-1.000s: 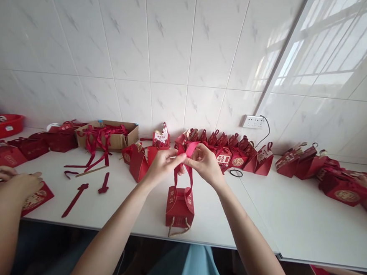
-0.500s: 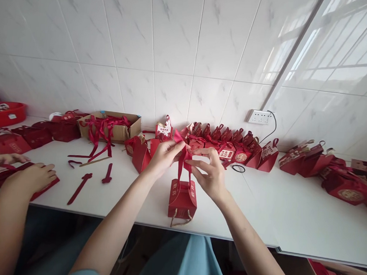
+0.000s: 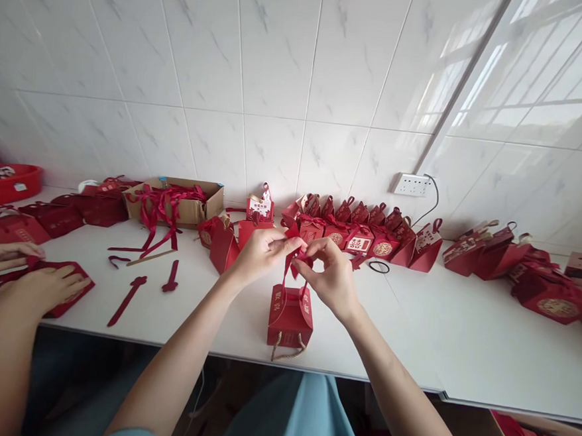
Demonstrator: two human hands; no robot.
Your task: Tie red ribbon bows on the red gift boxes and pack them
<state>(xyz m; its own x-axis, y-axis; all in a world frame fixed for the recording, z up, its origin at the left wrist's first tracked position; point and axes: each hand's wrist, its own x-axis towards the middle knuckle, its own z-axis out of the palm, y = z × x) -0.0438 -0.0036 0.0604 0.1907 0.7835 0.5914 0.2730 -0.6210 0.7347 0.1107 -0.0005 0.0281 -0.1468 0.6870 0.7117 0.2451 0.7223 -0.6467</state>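
A small red gift box (image 3: 291, 325) with gold lettering and a twisted rope handle (image 3: 287, 355) stands upright near the table's front edge. Red ribbon (image 3: 288, 269) rises from its top to my fingers. Above the box, my left hand (image 3: 263, 250) is closed, pinching the ribbon between thumb and fingers. Close against it, my right hand (image 3: 327, 277) also pinches the ribbon, thumb and forefinger together. The exact folds of ribbon between the fingertips are partly hidden.
Several red boxes (image 3: 359, 239) line the wall. A cardboard box (image 3: 209, 213) of ribbons stands back left; loose ribbon pieces (image 3: 126, 303) lie before it. At left, a co-worker's hands (image 3: 36, 293) work on a red box (image 3: 73, 296). A black ring (image 3: 378, 267) lies right of centre.
My right hand has come in closer to my left, and its fingers, spread wider before, now pinch the ribbon. The gift box has hardly moved.
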